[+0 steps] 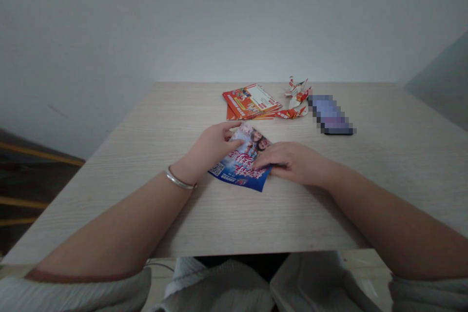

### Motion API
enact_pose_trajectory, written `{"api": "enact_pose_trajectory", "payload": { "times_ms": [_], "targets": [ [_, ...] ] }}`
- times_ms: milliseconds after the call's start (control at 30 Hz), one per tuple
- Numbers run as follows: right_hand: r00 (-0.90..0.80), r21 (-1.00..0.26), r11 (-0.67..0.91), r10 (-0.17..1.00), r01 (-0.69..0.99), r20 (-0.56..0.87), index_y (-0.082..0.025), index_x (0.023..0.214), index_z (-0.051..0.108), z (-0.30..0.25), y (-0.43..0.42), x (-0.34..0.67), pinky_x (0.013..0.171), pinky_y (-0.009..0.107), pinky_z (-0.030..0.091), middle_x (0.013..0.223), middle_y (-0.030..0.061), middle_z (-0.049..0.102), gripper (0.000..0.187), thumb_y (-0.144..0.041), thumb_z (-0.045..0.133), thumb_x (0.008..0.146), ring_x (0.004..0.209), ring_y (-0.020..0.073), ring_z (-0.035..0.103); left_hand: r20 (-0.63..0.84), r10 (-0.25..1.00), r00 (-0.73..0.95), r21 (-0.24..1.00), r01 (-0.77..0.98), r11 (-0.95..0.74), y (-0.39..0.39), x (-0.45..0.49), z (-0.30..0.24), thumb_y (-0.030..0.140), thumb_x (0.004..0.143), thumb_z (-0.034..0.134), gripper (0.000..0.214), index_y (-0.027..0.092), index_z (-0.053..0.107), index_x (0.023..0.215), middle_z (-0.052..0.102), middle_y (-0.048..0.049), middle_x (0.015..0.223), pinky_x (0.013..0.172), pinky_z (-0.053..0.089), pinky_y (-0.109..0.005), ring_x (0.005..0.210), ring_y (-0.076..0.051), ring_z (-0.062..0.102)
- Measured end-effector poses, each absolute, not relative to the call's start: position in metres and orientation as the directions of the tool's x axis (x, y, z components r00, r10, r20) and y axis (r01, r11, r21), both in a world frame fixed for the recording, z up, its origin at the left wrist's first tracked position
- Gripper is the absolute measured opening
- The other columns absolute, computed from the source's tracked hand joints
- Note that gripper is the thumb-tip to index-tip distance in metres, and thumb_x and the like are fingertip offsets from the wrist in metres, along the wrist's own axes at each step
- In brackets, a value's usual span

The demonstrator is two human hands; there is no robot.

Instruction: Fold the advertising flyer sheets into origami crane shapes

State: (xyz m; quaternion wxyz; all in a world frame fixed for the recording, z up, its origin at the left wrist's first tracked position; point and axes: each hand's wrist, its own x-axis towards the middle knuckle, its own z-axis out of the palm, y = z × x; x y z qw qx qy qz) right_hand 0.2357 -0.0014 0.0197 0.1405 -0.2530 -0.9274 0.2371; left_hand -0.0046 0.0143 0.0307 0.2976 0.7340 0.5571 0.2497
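A blue printed leaflet (239,163) lies on the pale wooden table (153,122) in front of me. My left hand (210,148), with a silver bangle at the wrist, rests on the leaflet's left part, its fingers stretched out and the fingertips pressing near the top edge. My right hand (292,161) lies flat on the leaflet's right edge, fingers extended and pressing it down. Neither hand grips the paper; both hold it against the table.
A stack of red and orange leaflets (250,102) lies further back, with several folded paper figures (297,100) beside it. A blurred-out dark phone (331,114) lies to their right. A white wall stands behind the table.
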Motion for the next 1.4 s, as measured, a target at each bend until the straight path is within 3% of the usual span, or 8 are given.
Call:
{"api": "enact_pose_trajectory", "payload": {
  "times_ms": [167,333,433,600,767,933,1200,1400],
  "targets": [
    [-0.787,-0.530,0.728,0.594,0.436,0.167,-0.026,0.111,0.078,0.020,-0.004,0.232,0.098,0.036,0.050,0.114,0.0035,0.080,0.026,-0.021,0.058,0.095,0.107,0.0209,0.071,0.125,0.938,0.323,0.757,0.580,-0.301,0.015,-0.004,0.024,0.023,0.083,0.063,0.045,0.016,0.069,0.127,0.074,-0.0088,0.124,0.097,0.055,-0.038,0.107,-0.024,0.070],
    [-0.647,-0.534,0.614,0.747,0.581,0.155,-0.020,0.090,0.076,0.020,-0.004,0.227,0.064,0.028,0.042,0.077,0.0020,0.075,0.022,-0.029,0.057,0.096,0.068,0.0157,0.065,0.127,0.925,0.357,0.801,0.514,-0.308,0.013,0.000,0.024,0.019,0.083,0.054,0.040,0.018,0.070,0.120,0.074,-0.0063,0.122,0.107,0.050,-0.040,0.112,-0.023,0.068],
    [-0.537,-0.559,0.577,0.803,0.595,0.258,-0.019,0.079,0.069,0.018,-0.002,0.224,0.062,0.028,0.040,0.074,0.0018,0.069,0.015,-0.026,0.063,0.090,0.067,0.0153,0.060,0.107,0.929,0.354,0.841,0.466,-0.275,0.011,0.002,0.024,0.021,0.086,0.050,0.032,0.019,0.071,0.110,0.076,-0.0058,0.115,0.103,0.052,-0.038,0.108,-0.022,0.068],
    [-0.385,-0.670,0.545,0.836,0.504,0.391,-0.021,0.072,0.061,0.010,0.002,0.221,0.067,0.029,0.047,0.111,0.0101,0.066,0.015,-0.024,0.074,0.079,0.096,0.0205,0.062,0.064,0.955,0.288,0.852,0.483,-0.203,0.005,0.007,0.026,0.036,0.096,0.043,0.031,0.018,0.068,0.098,0.075,-0.0049,0.104,0.090,0.054,-0.033,0.096,-0.020,0.067],
    [-0.326,-0.689,0.445,0.894,0.572,0.307,-0.021,0.074,0.061,0.009,0.004,0.219,0.060,0.029,0.041,0.081,0.0013,0.064,0.013,-0.024,0.072,0.082,0.069,0.0143,0.055,0.091,0.946,0.311,0.830,0.501,-0.244,0.002,0.008,0.030,0.050,0.098,0.043,0.041,0.017,0.068,0.091,0.074,-0.0040,0.094,0.077,0.053,-0.029,0.087,-0.019,0.065],
    [-0.250,-0.643,0.412,0.910,0.645,0.332,-0.022,0.073,0.066,0.014,0.002,0.217,0.061,0.029,0.038,0.071,-0.0005,0.065,0.011,-0.025,0.075,0.077,0.068,0.0150,0.054,0.126,0.937,0.325,0.793,0.535,-0.292,-0.001,0.009,0.028,0.038,0.093,0.054,0.029,0.017,0.073,0.091,0.075,-0.0036,0.088,0.069,0.049,-0.028,0.078,-0.017,0.064],
    [-0.145,-0.824,0.328,0.945,0.462,0.295,-0.022,0.088,0.071,0.013,-0.002,0.214,0.062,0.029,0.045,0.080,0.0013,0.074,0.011,-0.026,0.073,0.079,0.068,0.0151,0.063,0.126,0.964,0.235,0.885,0.413,-0.216,-0.007,0.013,0.033,0.034,0.089,0.062,0.022,0.016,0.076,0.088,0.076,-0.0035,0.085,0.064,0.050,-0.025,0.072,-0.015,0.065],
    [-0.133,-0.847,0.340,0.940,0.409,0.313,-0.022,0.088,0.075,0.013,-0.003,0.211,0.063,0.029,0.049,0.083,0.0026,0.075,0.010,-0.026,0.072,0.079,0.069,0.0150,0.065,0.082,0.977,0.195,0.931,0.334,-0.145,-0.009,0.015,0.034,0.028,0.087,0.065,0.016,0.017,0.076,0.093,0.079,-0.0032,0.091,0.069,0.056,-0.027,0.078,-0.016,0.070]
  ]
}}
